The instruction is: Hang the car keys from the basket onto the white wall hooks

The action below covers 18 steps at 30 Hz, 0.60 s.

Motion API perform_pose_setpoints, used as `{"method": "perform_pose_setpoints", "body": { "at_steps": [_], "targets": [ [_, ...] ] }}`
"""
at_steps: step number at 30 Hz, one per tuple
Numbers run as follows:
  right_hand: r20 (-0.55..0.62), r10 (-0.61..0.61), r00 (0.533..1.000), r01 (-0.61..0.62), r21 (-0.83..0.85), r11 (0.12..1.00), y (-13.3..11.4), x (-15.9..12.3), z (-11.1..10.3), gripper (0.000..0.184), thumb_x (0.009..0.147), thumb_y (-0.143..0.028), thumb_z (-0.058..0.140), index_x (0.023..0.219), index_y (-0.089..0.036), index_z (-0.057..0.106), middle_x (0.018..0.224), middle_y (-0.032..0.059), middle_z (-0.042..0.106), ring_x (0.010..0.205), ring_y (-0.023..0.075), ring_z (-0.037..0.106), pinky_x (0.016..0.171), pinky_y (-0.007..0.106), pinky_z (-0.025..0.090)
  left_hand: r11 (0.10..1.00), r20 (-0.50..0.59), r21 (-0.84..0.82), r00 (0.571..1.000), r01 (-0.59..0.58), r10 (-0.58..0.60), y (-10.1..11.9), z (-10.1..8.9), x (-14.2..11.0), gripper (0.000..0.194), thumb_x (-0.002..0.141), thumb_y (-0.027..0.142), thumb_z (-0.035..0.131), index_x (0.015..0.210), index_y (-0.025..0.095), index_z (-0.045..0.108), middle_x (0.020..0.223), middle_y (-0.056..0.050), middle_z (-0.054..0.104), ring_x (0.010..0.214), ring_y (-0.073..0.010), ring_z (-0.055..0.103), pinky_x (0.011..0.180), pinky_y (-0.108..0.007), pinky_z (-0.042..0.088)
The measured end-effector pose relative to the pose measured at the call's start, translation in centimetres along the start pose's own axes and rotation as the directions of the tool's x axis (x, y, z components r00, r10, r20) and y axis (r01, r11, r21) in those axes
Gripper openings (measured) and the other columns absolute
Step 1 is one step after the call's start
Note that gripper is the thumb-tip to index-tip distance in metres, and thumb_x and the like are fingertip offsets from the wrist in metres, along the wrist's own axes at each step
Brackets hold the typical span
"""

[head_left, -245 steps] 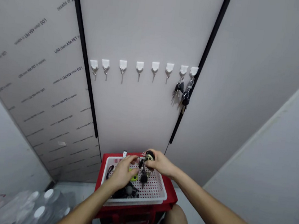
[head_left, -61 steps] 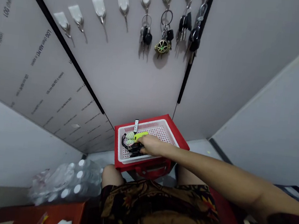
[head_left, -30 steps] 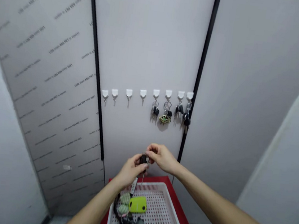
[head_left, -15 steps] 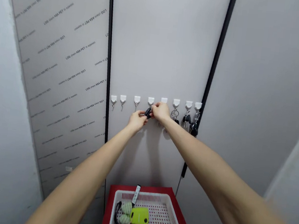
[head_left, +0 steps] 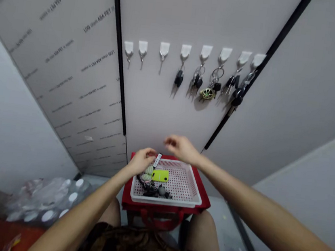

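My left hand [head_left: 142, 161] hovers over the back left corner of a white plastic basket [head_left: 197, 200], its fingers loosely curved and nothing visible in them. Higher and to the right, in front of the panel, is my right hand [head_left: 183, 148], slightly blurred, fingers loosely bent and apparently free. Inside the basket are a lime-green case [head_left: 160, 176], pale green rounded items [head_left: 148, 173], a dark tangle of keys [head_left: 149, 188] and a white strip with dark marks [head_left: 157, 159]. A black key fob [head_left: 178, 78] hangs from a white hook [head_left: 185, 51] above.
More key bunches [head_left: 197, 80] hang to the right, one with a gold wheel-shaped charm [head_left: 207, 93]. Three bare hooks [head_left: 164, 49] are at left. The basket stands on a red stool [head_left: 204, 199]. Wrapped bottles [head_left: 49, 215] lie on the floor at left.
Both hands have come down from the hooks toward the basket. The black key fob, earlier between my hands, now hangs on the hook. My view has tilted downward.
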State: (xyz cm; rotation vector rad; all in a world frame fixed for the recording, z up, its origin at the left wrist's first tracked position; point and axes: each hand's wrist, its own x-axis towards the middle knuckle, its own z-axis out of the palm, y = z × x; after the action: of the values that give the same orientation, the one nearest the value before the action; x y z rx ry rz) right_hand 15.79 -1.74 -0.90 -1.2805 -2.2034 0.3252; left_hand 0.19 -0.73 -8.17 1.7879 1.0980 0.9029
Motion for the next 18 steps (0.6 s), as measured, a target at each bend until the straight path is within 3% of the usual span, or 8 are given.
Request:
{"method": "perform_pose_setpoints", "body": {
  "at_steps": [2, 4, 8, 12, 18],
  "targets": [
    [0.347, 0.001, 0.938, 0.001, -0.004, 1.0, 0.5, -3.5, 3.4, 0.017, 0.06, -0.014, 0.042, 0.069, -0.015, 0.056, 0.057, -0.0006, 0.055, 0.05, 0.0072, 0.046, 0.049, 0.017, 0.033, 0.989, 0.067, 0.139, 0.997, -0.044, 0.035, -1.6, 0.7, -1.7, 0.02, 0.063, 0.016, 0.043, 0.08, 0.015, 0.053, 0.077, -0.003, 0.056, 0.07, -0.0113, 0.05, 0.066, -0.023, 0.038],
    [0.496, 0.052, 0.867, -0.018, -0.073, 0.997, 1.0, -5.8, 5.6, 0.016, 0.058, -0.017, 0.046, 0.069, -0.016, 0.057, 0.057, -0.0007, 0.056, 0.05, 0.0081, 0.046, 0.047, 0.018, 0.032, 0.96, 0.103, 0.27, 0.994, -0.073, 0.047, -2.5, 1.0, -2.8, 0.021, 0.063, 0.017, 0.041, 0.081, 0.017, 0.052, 0.077, -0.002, 0.056, 0.07, -0.0119, 0.049, 0.066, -0.023, 0.037],
    [0.509, 0.115, 0.853, 0.018, -0.249, 0.968, 1.7, -7.2, 7.0, 0.026, 0.054, -0.02, 0.051, 0.08, -0.019, 0.056, 0.074, 0.0036, 0.058, 0.066, 0.0144, 0.05, 0.053, 0.021, 0.032, 0.879, 0.112, 0.449, 0.987, -0.157, 0.119, -3.2, 1.4, -3.6, 0.021, 0.065, 0.017, 0.039, 0.081, 0.02, 0.051, 0.081, -0.001, 0.054, 0.074, -0.0122, 0.047, 0.066, -0.022, 0.036],
    [0.494, 0.14, 0.858, 0.016, -0.299, 0.954, 2.1, -7.3, 7.5, 0.035, 0.055, -0.027, 0.051, 0.089, -0.02, 0.052, 0.081, 0.0054, 0.057, 0.071, 0.0169, 0.05, 0.055, 0.022, 0.032, 0.826, 0.123, 0.531, 0.982, -0.189, 0.146, -3.4, 1.7, -3.7, 0.019, 0.067, 0.018, 0.038, 0.08, 0.021, 0.05, 0.082, 0.0, 0.053, 0.076, -0.0123, 0.047, 0.066, -0.021, 0.035],
    [0.43, 0.146, 0.891, -0.086, -0.157, 0.984, 2.1, -6.8, 7.1, 0.021, 0.055, -0.023, 0.048, 0.074, -0.018, 0.054, 0.058, -0.001, 0.051, 0.051, 0.0087, 0.042, 0.045, 0.019, 0.026, 0.816, 0.152, 0.539, 0.977, -0.209, 0.15, -3.3, 1.7, -3.9, 0.019, 0.068, 0.018, 0.035, 0.079, 0.021, 0.05, 0.083, 0.0, 0.053, 0.078, -0.0115, 0.046, 0.068, -0.02, 0.035]
  ]
}}
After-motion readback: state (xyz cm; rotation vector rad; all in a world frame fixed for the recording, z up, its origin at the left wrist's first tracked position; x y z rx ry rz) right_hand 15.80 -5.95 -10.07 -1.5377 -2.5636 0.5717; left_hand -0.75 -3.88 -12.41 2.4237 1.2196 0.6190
